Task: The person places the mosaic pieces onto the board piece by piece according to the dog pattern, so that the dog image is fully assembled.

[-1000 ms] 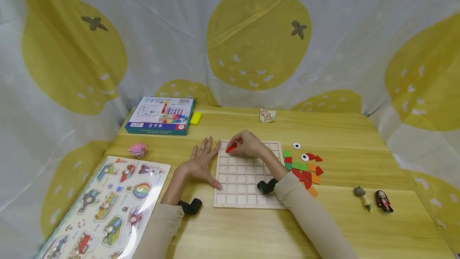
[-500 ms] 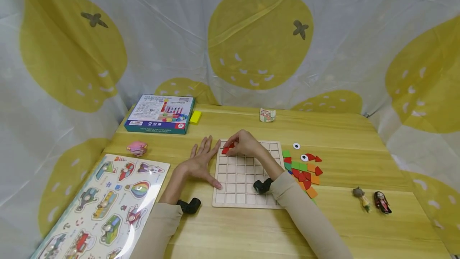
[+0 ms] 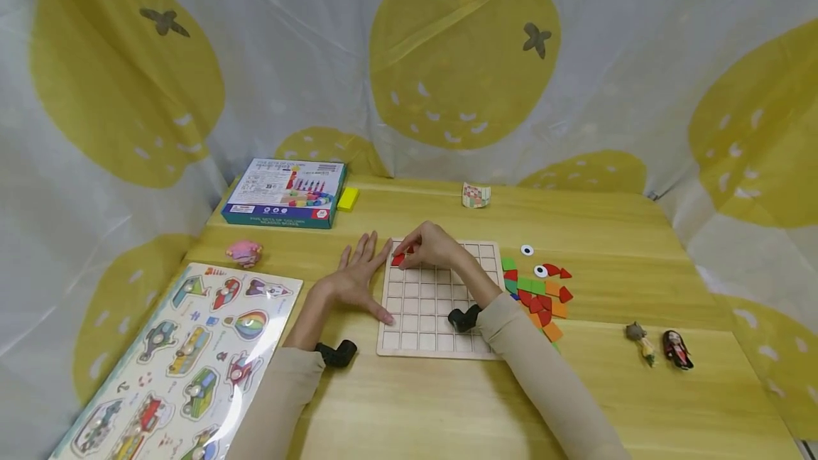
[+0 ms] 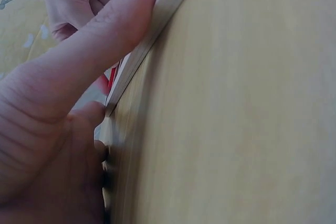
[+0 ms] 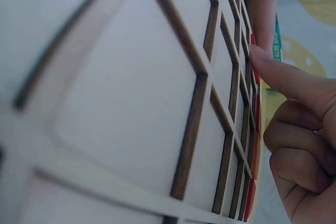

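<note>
A square wooden grid board [image 3: 419, 304] lies on the table in front of me. My left hand [image 3: 351, 284] is spread flat along its left side, thumb on the board's edge and fingers by the far left corner. At that corner my right hand [image 3: 434, 245] pinches a red tile [image 3: 397, 260] over the far row, thumb and index finger extended. In the right wrist view the thumb tip meets the red tile [image 5: 255, 59], while the other fingers curl in. More red and orange tiles [image 5: 255, 153] sit along that row, mostly hidden by the right hand in the head view.
Loose red, green and orange tiles [image 3: 537, 298] lie right of the board with two eye discs [image 3: 540, 271]. A picture puzzle [image 3: 192, 353], pink toy [image 3: 245, 253], box [image 3: 284, 194] and yellow block [image 3: 348, 199] are left. Two small dolls [image 3: 677, 350] lie right; a patterned card [image 3: 476, 195] stands behind.
My right hand has shifted slightly left with the red tile, toward the board's far left corner. The left hand keeps its place. The head view has tilted a little.
</note>
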Demonstrator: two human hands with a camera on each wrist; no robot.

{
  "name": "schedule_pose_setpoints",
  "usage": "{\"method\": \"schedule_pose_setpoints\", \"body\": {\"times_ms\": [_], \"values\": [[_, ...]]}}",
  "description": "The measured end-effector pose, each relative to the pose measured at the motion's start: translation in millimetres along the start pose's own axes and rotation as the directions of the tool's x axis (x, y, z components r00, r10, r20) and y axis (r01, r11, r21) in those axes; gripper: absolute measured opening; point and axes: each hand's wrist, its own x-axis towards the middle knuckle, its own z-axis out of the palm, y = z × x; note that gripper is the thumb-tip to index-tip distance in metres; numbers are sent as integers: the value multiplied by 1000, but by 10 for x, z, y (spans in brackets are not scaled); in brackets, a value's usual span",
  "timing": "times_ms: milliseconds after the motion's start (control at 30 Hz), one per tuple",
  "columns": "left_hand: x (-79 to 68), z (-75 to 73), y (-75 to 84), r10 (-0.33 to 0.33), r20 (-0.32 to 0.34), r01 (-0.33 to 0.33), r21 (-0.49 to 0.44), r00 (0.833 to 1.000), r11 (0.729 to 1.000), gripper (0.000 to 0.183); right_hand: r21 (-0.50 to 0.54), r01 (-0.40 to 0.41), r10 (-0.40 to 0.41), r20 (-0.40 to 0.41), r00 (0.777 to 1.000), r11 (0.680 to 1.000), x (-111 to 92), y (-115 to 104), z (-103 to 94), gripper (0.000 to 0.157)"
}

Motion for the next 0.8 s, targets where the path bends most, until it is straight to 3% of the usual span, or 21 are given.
{"method": "schedule_pose_setpoints", "body": {"times_ms": [367,467,567,700,800], "values": [[-1,19,22,21,-1,-21,-7,1000,1000,144,11,-36,36,38,999,999,-90,11,-113,27],[0,8,15,18,-7,-18,-13,1000,1000,145,25,-27,27,-7,1000,999,-283,38,-302,31],[-9,-3,11,8,-10,-8,-19,1000,1000,146,35,-56,59,-103,993,998,-616,184,-573,30],[-27,-9,18,11,-10,-11,-25,1000,1000,146,46,-225,230,-232,945,973,-1112,522,-866,25],[-29,-8,25,19,-9,-20,-26,1000,999,145,97,-339,352,-245,903,936,-1356,738,-971,26]]}}
